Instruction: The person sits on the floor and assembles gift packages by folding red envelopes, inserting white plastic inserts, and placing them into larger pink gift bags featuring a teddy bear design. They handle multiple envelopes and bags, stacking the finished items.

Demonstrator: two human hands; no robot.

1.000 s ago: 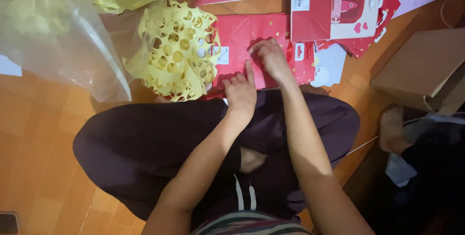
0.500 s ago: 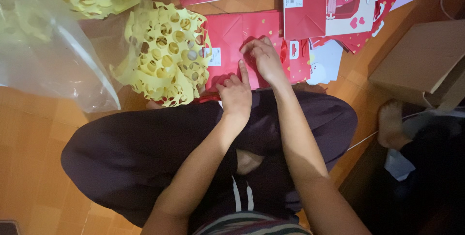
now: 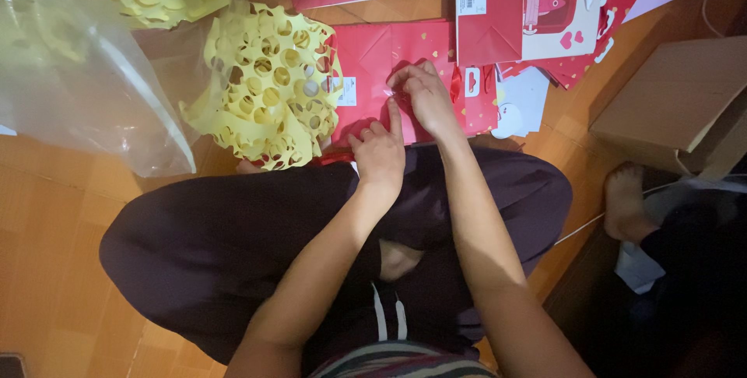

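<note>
Sitting cross-legged on the wooden floor (image 3: 54, 269), the person works with both hands on a flat red bag (image 3: 373, 59) lying just beyond the knees. The left hand (image 3: 379, 152) presses on the bag's near edge, forefinger stretched out and touching the paper, the other fingers loosely curled, clamped on nothing. The right hand (image 3: 424, 98) rests on the bag beside it, its fingers pinched together at the paper; what they grip is hidden. Yellow cut-out paper (image 3: 268, 86) lies touching the bag's left side. More red bags (image 3: 498, 12) lie farther off, a cardboard box (image 3: 677, 105) to the right.
</note>
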